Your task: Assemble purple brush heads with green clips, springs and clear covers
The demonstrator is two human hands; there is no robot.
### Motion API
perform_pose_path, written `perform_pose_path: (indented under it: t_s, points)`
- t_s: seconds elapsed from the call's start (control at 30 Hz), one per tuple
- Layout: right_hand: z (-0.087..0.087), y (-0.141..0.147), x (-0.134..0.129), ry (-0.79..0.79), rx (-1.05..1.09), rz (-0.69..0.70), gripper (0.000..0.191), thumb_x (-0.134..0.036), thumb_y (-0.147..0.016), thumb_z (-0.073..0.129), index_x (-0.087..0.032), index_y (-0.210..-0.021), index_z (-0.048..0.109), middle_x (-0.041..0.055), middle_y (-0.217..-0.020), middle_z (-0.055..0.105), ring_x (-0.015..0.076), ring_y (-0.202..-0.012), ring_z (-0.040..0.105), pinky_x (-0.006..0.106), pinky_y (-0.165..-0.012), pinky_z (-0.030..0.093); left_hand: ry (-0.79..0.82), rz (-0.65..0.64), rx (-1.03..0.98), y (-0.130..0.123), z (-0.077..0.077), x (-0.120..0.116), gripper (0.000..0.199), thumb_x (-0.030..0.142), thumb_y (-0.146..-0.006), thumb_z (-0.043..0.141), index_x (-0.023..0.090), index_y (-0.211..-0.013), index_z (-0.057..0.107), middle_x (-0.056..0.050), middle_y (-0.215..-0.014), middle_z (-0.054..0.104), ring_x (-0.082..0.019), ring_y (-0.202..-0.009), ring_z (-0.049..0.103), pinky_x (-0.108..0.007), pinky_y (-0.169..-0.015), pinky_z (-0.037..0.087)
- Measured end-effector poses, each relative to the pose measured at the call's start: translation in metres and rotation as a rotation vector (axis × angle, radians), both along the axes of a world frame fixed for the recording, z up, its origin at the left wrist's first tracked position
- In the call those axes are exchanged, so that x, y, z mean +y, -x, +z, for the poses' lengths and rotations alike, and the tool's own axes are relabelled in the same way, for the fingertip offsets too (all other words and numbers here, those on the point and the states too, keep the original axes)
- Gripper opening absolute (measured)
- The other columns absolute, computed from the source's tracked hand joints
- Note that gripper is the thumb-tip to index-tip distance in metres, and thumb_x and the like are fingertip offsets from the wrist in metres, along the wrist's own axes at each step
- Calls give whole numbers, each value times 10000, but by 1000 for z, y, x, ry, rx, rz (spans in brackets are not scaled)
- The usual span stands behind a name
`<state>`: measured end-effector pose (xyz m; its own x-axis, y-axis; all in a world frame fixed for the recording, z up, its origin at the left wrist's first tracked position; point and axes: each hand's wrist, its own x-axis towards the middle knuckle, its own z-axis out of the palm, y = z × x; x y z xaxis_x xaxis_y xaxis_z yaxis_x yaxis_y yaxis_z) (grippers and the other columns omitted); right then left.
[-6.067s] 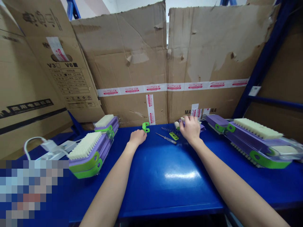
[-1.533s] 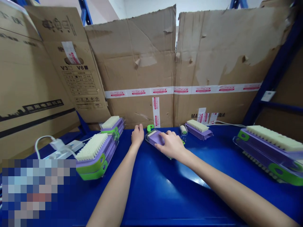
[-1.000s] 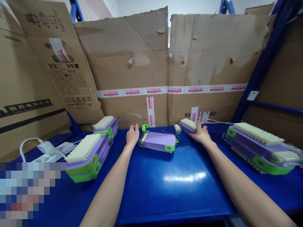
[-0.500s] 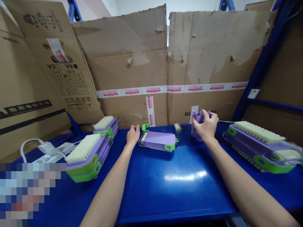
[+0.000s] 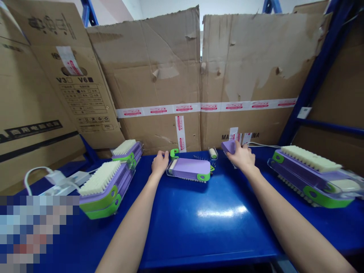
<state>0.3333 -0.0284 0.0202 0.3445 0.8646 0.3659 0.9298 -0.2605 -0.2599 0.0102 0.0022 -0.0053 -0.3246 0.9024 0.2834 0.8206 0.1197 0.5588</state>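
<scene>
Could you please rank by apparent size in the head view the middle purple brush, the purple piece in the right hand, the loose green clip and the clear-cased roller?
1. Middle purple brush
2. Purple piece in the right hand, partly covered
3. Loose green clip and clear-cased roller: too alike to rank

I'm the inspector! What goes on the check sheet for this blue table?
Surface: glossy blue table, light glaring off it.
Things: purple plastic piece in the right hand; central purple-and-green block with a clear plastic end.
Clutter: green plastic clip, thin metal spring, clear plastic case holding a cream roller; purple-and-green blocks with cream ridged tops at both sides.
Hands: right one gripping; left hand half-curled near the clip, grip unclear.
Cables: white cable and white power strip, left; thin white cable, back right.
Surroundings: brown cardboard sheets behind; blue metal post, right.
</scene>
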Motion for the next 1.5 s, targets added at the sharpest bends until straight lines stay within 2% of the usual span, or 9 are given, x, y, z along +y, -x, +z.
perform_pose_path:
  t_s: [0.2,0.57,0.8,0.9,1.03,1.1,1.27,1.37,1.5]
  points:
    - [1,3,-3,61,-77,-33,490,-460,-821,482,-149,-1197,530,206,-1140,543,357,-1073,507,465,-795,415,20,-5,14,0,0,0,378,498,-899,319,235,-994,574,-96,-960,705,-287,-959,644,-338,-736,451]
    - [-4,2,1,46,-120,-48,449,-423,-830,462,-127,-1143,589,211,-1120,571,346,-1038,512,468,-794,394,30,-12,48,0,-1,0,380,501,-901,317,236,-1005,568,-103,-964,705,-296,-970,639,-343,-739,448]
    - [-1,2,2,42,-197,20,308,-256,-781,497,-222,-1035,669,109,-1103,613,321,-1139,421,626,-968,149,36,-16,55,-1,-1,0,388,513,-898,306,241,-1007,560,-98,-985,700,-296,-980,635,-343,-742,444]
    - [-4,1,2,-33,-205,8,371,-203,-766,481,-211,-1099,646,121,-1156,586,311,-1139,416,598,-976,186,39,-19,49,-1,-1,0,382,511,-897,309,241,-999,560,-94,-982,701,-294,-977,636,-340,-737,443]
    - [-11,-1,6,-34,-184,151,466,-251,-833,408,-263,-1286,516,128,-1314,483,321,-1196,379,604,-965,221,39,-23,46,-1,-2,0,386,516,-896,309,241,-1002,559,-97,-983,702,-294,-975,637,-340,-732,443]
    - [-12,-1,7,-6,-152,187,427,-296,-869,358,-257,-1256,534,125,-1305,493,318,-1200,380,619,-969,210,37,-25,51,0,-2,1,388,516,-897,311,240,-1009,559,-98,-985,702,-299,-981,635,-343,-733,443]
    - [-11,3,8,-92,-130,83,448,-456,-893,340,-147,-1064,616,154,-1085,611,316,-1070,473,611,-971,200,33,-24,54,0,-4,2,373,504,-896,326,239,-1010,562,-92,-980,702,-298,-980,635,-338,-731,443]
    - [-12,2,7,-133,-184,27,396,-377,-869,396,-161,-1119,614,162,-1092,606,322,-1058,480,618,-955,200,32,-28,58,0,-4,3,360,500,-892,337,242,-1007,561,-90,-983,700,-296,-975,634,-337,-724,441]
    - [-10,0,7,-69,-173,-7,360,-276,-817,416,-180,-1055,668,157,-1088,607,324,-1044,487,631,-950,196,34,-36,56,0,-4,2,340,494,-888,350,247,-995,558,-76,-972,700,-288,-963,635,-330,-710,435]
